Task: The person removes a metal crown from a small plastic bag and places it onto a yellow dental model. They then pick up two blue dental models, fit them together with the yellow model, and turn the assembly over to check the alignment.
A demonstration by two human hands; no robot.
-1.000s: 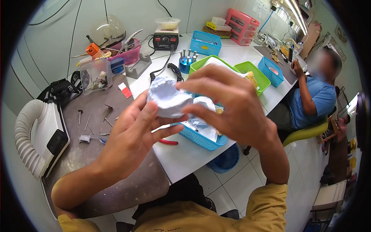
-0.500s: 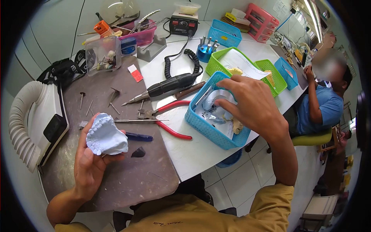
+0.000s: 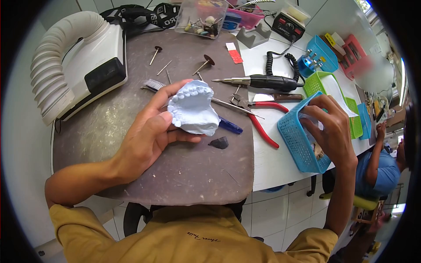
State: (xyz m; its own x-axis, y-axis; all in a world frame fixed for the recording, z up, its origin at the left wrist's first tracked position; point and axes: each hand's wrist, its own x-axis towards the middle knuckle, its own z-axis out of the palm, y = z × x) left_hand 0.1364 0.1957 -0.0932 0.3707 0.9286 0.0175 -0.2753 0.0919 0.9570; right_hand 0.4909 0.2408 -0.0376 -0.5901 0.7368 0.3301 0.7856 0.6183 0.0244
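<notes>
A pale blue dental cast [image 3: 195, 109] with a row of teeth along its edge rests in my left hand [image 3: 151, 131], thumb on top and fingers beneath. My right hand [image 3: 331, 131] reaches down into a blue perforated basket [image 3: 296, 142], its fingers curled past the rim. Something pale shows by those fingertips, but the hand and basket wall hide most of it. Lower in the basket, a tan piece [image 3: 319, 151] is partly visible. Red-handled pliers [image 3: 263, 129] lie between my hands, near a thin metal instrument [image 3: 239, 107] and a blue pen-like object [image 3: 230, 126].
A black rotary handpiece [image 3: 272, 82] with a coiled cord lies behind the pliers. Mounted discs [image 3: 208, 60] and a dark fragment [image 3: 219, 142] are on the brown mat [image 3: 188, 175]. A white hose unit [image 3: 94, 74] stands left, green baskets [image 3: 318, 83] right. A person in blue [image 3: 379, 173] sits at far right.
My view has swung left, so the bench appears shifted. My right hand has gone from above the basket to inside it, fingers more curled. My left hand still holds the cast.
</notes>
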